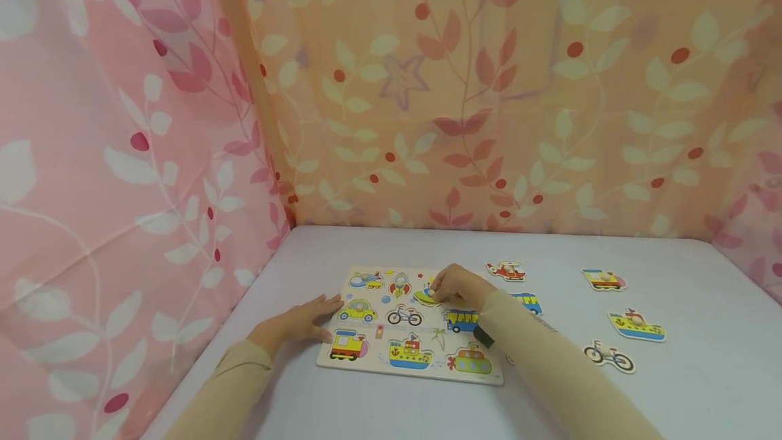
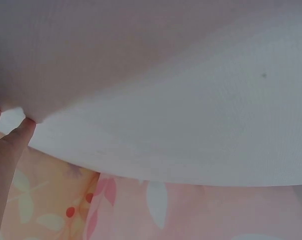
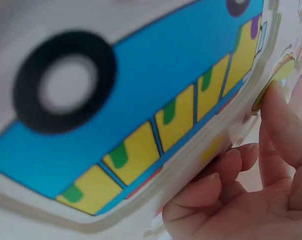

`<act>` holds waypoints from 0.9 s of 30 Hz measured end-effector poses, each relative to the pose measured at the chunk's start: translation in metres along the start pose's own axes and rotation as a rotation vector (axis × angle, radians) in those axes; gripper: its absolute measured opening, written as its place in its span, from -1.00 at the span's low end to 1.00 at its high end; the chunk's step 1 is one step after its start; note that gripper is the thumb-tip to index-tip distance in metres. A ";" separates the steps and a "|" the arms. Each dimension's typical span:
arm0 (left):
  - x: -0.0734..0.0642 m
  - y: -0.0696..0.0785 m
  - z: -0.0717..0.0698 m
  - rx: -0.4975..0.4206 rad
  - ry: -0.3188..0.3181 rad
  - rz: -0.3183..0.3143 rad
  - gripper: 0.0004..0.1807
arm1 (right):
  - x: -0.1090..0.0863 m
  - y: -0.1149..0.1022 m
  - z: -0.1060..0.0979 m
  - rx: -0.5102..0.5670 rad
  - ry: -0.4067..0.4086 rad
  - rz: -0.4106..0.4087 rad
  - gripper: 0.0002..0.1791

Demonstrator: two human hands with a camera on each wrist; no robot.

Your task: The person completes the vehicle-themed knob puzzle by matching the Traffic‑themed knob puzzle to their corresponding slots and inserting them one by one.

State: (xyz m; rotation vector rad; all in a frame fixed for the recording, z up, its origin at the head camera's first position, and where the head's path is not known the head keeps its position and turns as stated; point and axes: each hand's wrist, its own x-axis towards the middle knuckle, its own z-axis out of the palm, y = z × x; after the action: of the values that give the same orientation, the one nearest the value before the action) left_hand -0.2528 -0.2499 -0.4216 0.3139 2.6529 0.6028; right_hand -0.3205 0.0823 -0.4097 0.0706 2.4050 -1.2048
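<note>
A wooden puzzle board [image 1: 421, 367] with vehicle pictures lies on the white-covered table. My right hand [image 1: 461, 285] is at its upper right, thumb and fingers pinching a yellow-green puzzle piece [image 1: 424, 299] over the picture there. In the right wrist view this piece [image 3: 265, 95] shows edge-on at the thumb tip, beyond the large bus picture [image 3: 156, 110]. My left hand [image 1: 299, 321] rests at the board's left edge, fingers extended, beside the yellow car [image 1: 357, 313]. Knobs stand on the car, the airplane [image 1: 365, 280] and the rocket [image 1: 400, 285].
To the board's right lie loose pieces: a red helicopter [image 1: 507, 271], a train [image 1: 603, 280], a boat [image 1: 637, 326], a bicycle [image 1: 609, 357] and a bus [image 1: 528, 302] partly behind my right sleeve [image 1: 550, 352]. Patterned curtains [image 1: 476, 175] enclose the table's back and sides.
</note>
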 end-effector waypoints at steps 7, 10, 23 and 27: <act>-0.001 -0.002 0.000 -0.007 0.010 0.028 -0.14 | -0.003 -0.005 -0.002 -0.071 -0.024 -0.045 -0.91; -0.001 -0.003 0.001 0.003 0.014 0.035 -0.14 | -0.001 -0.007 -0.004 -0.188 -0.026 -0.037 -0.89; 0.001 -0.002 0.002 -0.009 0.005 0.009 -0.14 | 0.007 -0.008 0.004 -0.064 -0.125 -0.130 -0.87; 0.001 -0.002 0.000 -0.018 0.002 0.010 -0.14 | 0.008 -0.008 0.010 -0.011 -0.190 -0.188 -0.80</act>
State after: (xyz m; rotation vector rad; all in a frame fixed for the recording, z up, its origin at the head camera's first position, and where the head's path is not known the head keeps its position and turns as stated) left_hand -0.2534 -0.2516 -0.4232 0.3214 2.6478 0.6297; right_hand -0.3258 0.0682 -0.4123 -0.2681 2.2906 -1.2194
